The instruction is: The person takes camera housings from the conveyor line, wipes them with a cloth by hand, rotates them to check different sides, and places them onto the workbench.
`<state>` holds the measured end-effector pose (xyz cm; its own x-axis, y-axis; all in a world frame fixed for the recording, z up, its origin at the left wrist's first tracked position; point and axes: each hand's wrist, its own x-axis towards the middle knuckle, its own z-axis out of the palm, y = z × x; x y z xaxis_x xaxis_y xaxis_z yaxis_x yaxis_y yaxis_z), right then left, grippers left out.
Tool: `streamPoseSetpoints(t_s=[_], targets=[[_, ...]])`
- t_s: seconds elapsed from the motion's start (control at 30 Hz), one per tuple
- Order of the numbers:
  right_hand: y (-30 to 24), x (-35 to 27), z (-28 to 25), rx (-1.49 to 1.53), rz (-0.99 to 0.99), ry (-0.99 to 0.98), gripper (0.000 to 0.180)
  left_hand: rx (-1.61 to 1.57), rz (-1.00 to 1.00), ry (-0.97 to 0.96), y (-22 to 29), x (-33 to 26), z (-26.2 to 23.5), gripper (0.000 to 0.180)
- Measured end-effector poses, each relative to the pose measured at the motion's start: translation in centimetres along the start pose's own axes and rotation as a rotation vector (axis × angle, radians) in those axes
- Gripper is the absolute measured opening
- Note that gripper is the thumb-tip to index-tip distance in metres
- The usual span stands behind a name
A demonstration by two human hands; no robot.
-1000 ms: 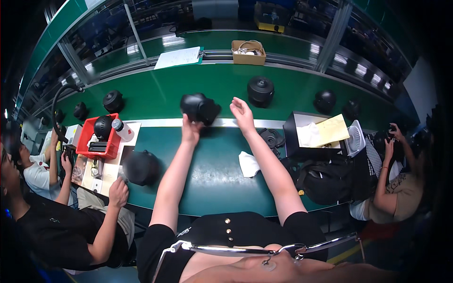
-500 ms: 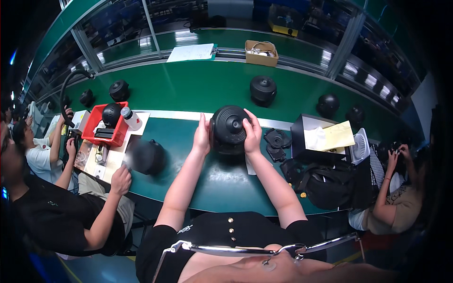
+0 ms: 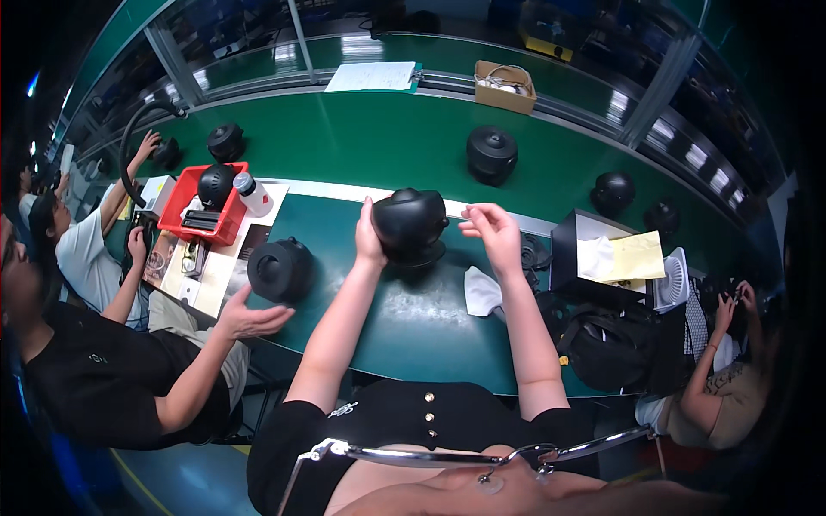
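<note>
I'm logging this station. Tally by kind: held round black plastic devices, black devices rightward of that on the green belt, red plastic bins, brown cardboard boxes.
Held round black plastic device: 1
Black devices rightward on the green belt: 3
Red plastic bin: 1
Brown cardboard box: 1
Total: 6

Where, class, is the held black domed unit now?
Near the head view's centre, the black domed unit is over the green worktop, between the left hand gripping it and the right hand apart on its right.

The black housing (image 3: pixel 409 222) partly hides the left hand (image 3: pixel 370 238); we cannot identify the contents (image 3: pixel 509 86) in the far brown box (image 3: pixel 503 99).
</note>
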<state>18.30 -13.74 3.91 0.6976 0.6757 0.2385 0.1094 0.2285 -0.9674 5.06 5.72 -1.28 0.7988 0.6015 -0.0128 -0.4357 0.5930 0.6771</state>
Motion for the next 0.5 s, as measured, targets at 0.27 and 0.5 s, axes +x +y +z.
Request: streamPoseSetpoints(t_s=[0.27,0.5], targets=[[-3.3,-1.3,2.0,-0.327,-0.091,0.055,0.016,-0.046,-0.010,-0.077,0.8,-0.5,0.0,0.069],[-9.3,-3.2,-3.5,-0.151,-0.186,0.146,0.013,-0.083,-0.030,-0.073,3.0,-1.0,0.7,0.068]])
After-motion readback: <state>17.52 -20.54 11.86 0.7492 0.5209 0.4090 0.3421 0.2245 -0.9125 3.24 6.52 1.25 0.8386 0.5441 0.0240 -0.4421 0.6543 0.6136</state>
